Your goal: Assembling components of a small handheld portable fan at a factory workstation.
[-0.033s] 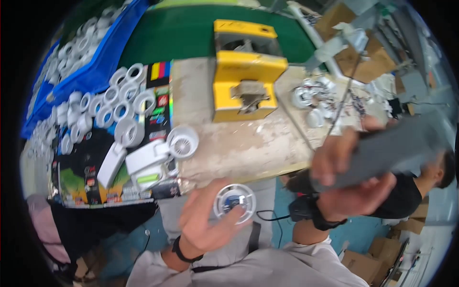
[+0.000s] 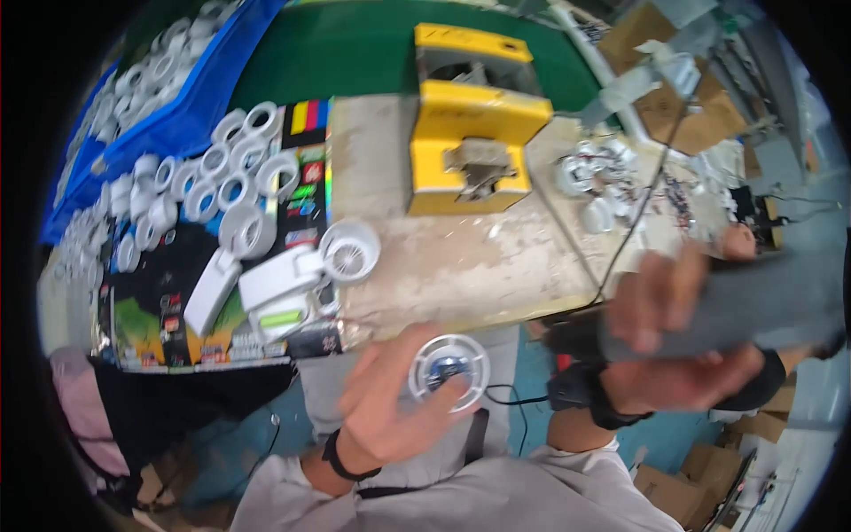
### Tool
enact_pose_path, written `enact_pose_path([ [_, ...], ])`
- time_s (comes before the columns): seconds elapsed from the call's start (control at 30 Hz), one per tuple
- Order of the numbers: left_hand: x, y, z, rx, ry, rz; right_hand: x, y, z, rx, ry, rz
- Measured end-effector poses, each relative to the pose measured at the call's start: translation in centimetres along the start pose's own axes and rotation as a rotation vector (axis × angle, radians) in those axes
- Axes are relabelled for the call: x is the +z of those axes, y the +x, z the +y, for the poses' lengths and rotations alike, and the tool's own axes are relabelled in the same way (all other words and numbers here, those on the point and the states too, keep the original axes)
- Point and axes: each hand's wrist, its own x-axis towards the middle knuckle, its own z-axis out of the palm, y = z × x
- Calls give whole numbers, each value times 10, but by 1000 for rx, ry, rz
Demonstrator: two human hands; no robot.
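My left hand [image 2: 390,399] is closed round a small white round fan housing [image 2: 449,371], gripped at its edge. Its face has a ring with short spokes, and blue and dark parts show inside. To the right, my right hand [image 2: 678,372] wraps round a thick dark grey cylindrical tool [image 2: 762,301], smeared by motion. The tool's exact kind cannot be made out. Both hands are off the bench's front edge, the housing and the tool well apart. Dark bands sit on both wrists.
A yellow box [image 2: 479,115] stands on the worn bench [image 2: 425,266]. White rings [image 2: 235,191] and white handheld fan parts [image 2: 279,279] lie at left beside a blue bin [image 2: 168,133]. Small white motor parts [image 2: 589,168] and a black cable [image 2: 643,208] are at right.
The bench and its things appear slightly further right and higher. My right hand and the tool have shifted right and a little down; my left hand still holds the housing.
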Motion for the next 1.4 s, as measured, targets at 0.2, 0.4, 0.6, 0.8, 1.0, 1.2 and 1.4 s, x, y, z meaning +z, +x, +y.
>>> enact_pose_path([
  [0.2,-1,8,10,-268,-111,-10,-3,1,0,76,198,-260],
  [0.4,0,3,13,-231,-213,27,-7,-9,4,148,247,-278],
  [0.6,11,1,8,-141,-162,149,-14,-10,20,203,297,-319],
  [0.8,20,-2,6,-109,-123,260,-19,-11,31,232,345,-343],
  [1.0,20,-2,7,-168,-152,278,-22,-10,34,241,376,-370],
  [1.2,30,-7,2,-102,-144,336,-23,-9,36,221,405,-392],
  [1.4,27,-8,1,-51,-140,300,-24,-7,38,192,445,-413],
])
